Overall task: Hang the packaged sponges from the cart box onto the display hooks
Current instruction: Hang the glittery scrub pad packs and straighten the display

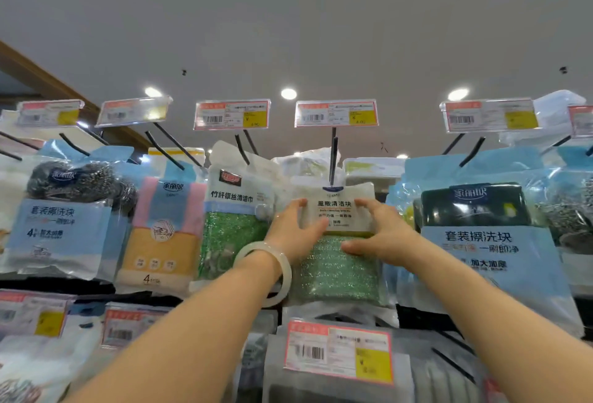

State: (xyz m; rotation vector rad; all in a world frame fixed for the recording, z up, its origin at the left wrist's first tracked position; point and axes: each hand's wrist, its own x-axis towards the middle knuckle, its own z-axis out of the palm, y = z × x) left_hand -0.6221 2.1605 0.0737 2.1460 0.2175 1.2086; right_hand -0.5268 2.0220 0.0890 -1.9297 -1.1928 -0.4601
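Right now both hands are gripping one sponge pack (337, 242) at its upper half, w/ the left hand (293, 229) curling round the left edge and the right hand (380, 235) round the right edge, thumbs lying across the front. The pack is sitting at the tip of the centre hook (333, 158), its header apparently threading onto the prong; whether the hole is fully on, can't tell. It's prob. very light: a soft green scrubber inside thin clear film, so it's likely flexing and crinkling under the fingers, and the film is looking slick. The white header card is looking like the stiffest part, so pinching near the top corners, close to the hole, is giving the best control; holding lower down would likely let the top flop. Room is tight sideways: a green cloth pack (237, 213) is hanging just beside on the left, nearly touching the left hand, and a big blue pack (475, 235) is crowding the right. The price tag (336, 113) is sitting above the hook end, so the pack needs to be going in below it. Open space is mostly toward the person, in front of the hooks. A bracelet (268, 271) is sitting on the left wrist, near the lower tags, poss. snagging. The cart box isn't in view.
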